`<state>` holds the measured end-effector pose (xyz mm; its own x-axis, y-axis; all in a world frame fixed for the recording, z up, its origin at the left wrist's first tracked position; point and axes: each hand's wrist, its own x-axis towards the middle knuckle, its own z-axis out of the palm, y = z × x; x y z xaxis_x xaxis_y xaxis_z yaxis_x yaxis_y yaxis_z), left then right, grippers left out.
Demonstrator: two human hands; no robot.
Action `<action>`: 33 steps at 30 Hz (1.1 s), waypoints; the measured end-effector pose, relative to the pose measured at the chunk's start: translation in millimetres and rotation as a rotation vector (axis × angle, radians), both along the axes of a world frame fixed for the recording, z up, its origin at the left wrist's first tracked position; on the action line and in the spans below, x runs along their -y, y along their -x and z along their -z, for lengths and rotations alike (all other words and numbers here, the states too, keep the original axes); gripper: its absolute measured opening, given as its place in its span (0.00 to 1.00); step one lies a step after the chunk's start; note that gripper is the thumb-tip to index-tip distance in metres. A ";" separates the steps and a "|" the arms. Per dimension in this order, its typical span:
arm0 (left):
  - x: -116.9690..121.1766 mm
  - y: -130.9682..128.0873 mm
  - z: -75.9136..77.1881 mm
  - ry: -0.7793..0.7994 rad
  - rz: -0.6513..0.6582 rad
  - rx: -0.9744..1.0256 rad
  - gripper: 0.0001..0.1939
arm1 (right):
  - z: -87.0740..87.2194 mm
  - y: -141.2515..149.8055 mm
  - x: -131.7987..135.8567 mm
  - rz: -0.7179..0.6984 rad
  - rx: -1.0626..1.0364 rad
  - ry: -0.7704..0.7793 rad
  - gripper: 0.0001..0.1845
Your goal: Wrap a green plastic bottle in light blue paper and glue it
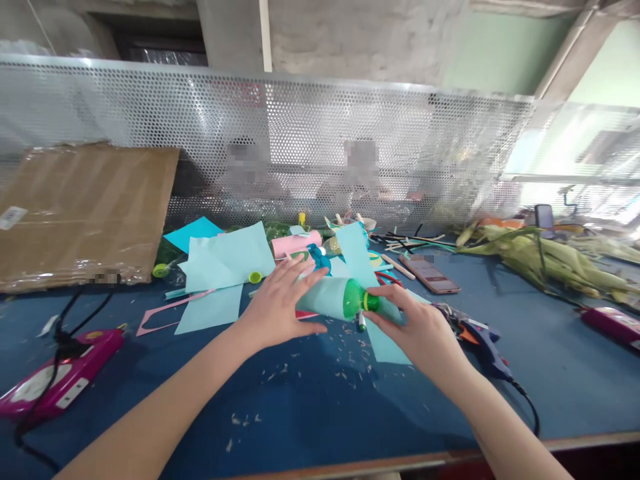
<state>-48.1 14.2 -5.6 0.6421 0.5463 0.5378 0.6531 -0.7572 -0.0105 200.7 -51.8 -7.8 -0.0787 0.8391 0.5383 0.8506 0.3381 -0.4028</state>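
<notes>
A green plastic bottle (354, 299) lies sideways, its body wrapped in light blue paper (323, 297) and its neck pointing right. Thumb and fingers of my right hand (413, 323) pinch the neck near the green cap. My left hand (283, 300) lies over the wrapped end with its fingers spread and the thumb stretched out below; it hides that end. Just under the bottle's neck shows the tip of a marker (361, 321). Light blue sheets (225, 257) lie to the left, and a blue glue gun (483, 340) rests beside my right hand.
A cardboard sheet (85, 213) leans at the left, above a magenta power strip (65, 373). Toward the right are a phone (430, 274), corn husks (540, 257) and another magenta strip (613, 327). A pink roll (297, 244) sits behind my hands, before a perforated metal screen (310, 133).
</notes>
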 end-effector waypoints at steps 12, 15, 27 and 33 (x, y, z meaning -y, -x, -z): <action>14.0 -5.7 3.0 -0.062 -0.050 -0.026 0.35 | 7.1 9.5 5.4 -0.238 -0.572 0.032 0.26; 16.8 -7.5 2.2 -0.110 -0.063 0.011 0.36 | 9.2 8.3 5.5 -0.211 -0.591 0.029 0.19; 18.1 -7.5 3.9 -0.153 -0.093 -0.005 0.34 | 7.2 5.5 0.9 -0.153 -0.530 0.018 0.18; 19.3 -9.3 4.2 -0.208 -0.060 -0.024 0.34 | 12.4 4.4 -5.7 -0.201 -0.682 0.002 0.10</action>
